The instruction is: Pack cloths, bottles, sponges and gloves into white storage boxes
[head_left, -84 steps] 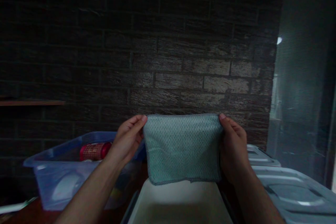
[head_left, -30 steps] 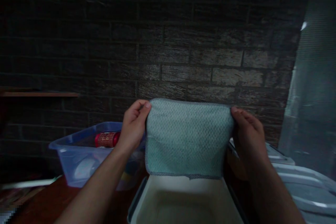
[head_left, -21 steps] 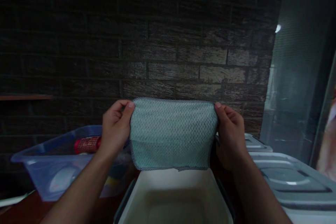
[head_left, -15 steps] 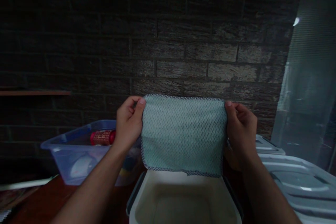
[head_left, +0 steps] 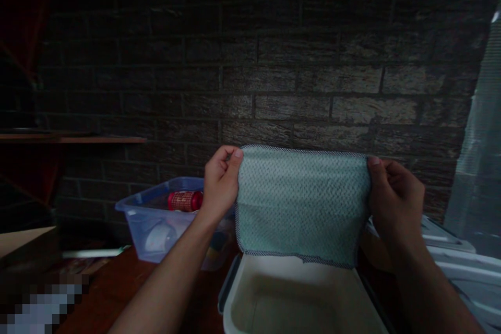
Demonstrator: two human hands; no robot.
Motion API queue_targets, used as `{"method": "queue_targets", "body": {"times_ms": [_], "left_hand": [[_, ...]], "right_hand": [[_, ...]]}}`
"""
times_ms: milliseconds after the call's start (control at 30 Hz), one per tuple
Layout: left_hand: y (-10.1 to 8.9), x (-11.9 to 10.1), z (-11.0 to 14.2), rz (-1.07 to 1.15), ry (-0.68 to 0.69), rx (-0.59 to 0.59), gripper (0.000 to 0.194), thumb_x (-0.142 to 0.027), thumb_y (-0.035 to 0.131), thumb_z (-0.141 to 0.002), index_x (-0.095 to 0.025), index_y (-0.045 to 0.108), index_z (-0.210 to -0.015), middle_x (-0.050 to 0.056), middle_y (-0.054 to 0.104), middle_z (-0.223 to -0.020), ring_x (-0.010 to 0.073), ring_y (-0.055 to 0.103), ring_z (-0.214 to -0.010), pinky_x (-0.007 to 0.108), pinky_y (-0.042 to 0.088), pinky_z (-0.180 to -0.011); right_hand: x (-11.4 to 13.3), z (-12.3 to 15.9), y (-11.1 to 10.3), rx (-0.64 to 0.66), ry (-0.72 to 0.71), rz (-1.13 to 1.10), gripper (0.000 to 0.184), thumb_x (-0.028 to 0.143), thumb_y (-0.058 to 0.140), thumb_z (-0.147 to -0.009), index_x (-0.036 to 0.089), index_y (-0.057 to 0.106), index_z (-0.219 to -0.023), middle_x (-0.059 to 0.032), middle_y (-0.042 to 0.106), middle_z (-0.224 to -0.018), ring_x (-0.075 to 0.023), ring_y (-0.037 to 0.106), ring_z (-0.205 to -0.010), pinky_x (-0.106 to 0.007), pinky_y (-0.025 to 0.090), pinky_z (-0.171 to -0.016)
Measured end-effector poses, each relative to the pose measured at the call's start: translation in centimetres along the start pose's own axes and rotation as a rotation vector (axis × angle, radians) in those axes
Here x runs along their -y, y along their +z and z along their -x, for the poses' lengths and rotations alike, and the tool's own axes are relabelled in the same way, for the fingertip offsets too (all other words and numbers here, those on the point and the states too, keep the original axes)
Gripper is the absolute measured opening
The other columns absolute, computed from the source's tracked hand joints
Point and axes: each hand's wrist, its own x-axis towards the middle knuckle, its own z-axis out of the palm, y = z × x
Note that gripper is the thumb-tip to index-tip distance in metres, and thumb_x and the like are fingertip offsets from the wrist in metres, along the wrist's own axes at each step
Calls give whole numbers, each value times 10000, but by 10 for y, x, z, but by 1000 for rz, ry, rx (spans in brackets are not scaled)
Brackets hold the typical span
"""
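Note:
A pale green textured cleaning cloth [head_left: 303, 206] with a dark checked edge hangs spread out between my hands. My left hand [head_left: 222, 177] pinches its upper left corner between thumb and fingers. At the upper right corner, my right hand [head_left: 397, 198] grips it the same way. Below and just in front of the cloth stands an open white plastic box [head_left: 238, 292] with dark side clips; the part of its inside that shows holds nothing visible. The cloth's lower edge covers the box's far rim, and whether they touch I cannot tell.
To the left, a clear bluish tub [head_left: 144, 227] holds a red container [head_left: 185, 201] and other items. Grey-lidded boxes [head_left: 469, 276] stand at the right. Behind is a dark brick wall [head_left: 274, 78], with a shelf [head_left: 102, 140] on the left. The tabletop [head_left: 113, 292] is reddish brown.
Compared with the oldest frame, both hands hold the cloth higher and it hangs flatter. My view has swung left, so everything sits further right. Both grips stay the same.

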Motion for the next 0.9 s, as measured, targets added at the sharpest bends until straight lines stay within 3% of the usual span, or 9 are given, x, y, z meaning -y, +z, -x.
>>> {"method": "queue_targets", "body": {"times_ms": [233, 600, 900], "left_hand": [[0, 3, -1, -45, 27, 16, 224, -436, 655, -935, -226, 622, -863, -38, 452, -624, 117, 369, -520, 260, 251, -475], [2, 3, 2, -286, 221, -83, 173, -353, 614, -965, -213, 632, -867, -27, 430, -671, 136, 340, -584, 306, 225, -560], [1, 6, -1, -284, 228, -97, 184, -356, 640, -958, -206, 649, -853, -30, 425, -676, 130, 363, -605, 291, 252, -582]], "right_hand": [[7, 4, 3, 32, 83, -57, 315, 465, 645, -923, 187, 659, -774, 21, 465, -631, -128, 367, -556, -270, 231, -491], [13, 5, 5, 16, 8, 56, 319, 395, 592, -969, 221, 583, -702, 19, 400, -633, -143, 313, -562, -311, 191, -514], [13, 5, 7, 25, -37, 13, 326, 376, 576, -978, 212, 565, -697, 38, 363, -634, -129, 275, -565, -310, 200, -538]]}}
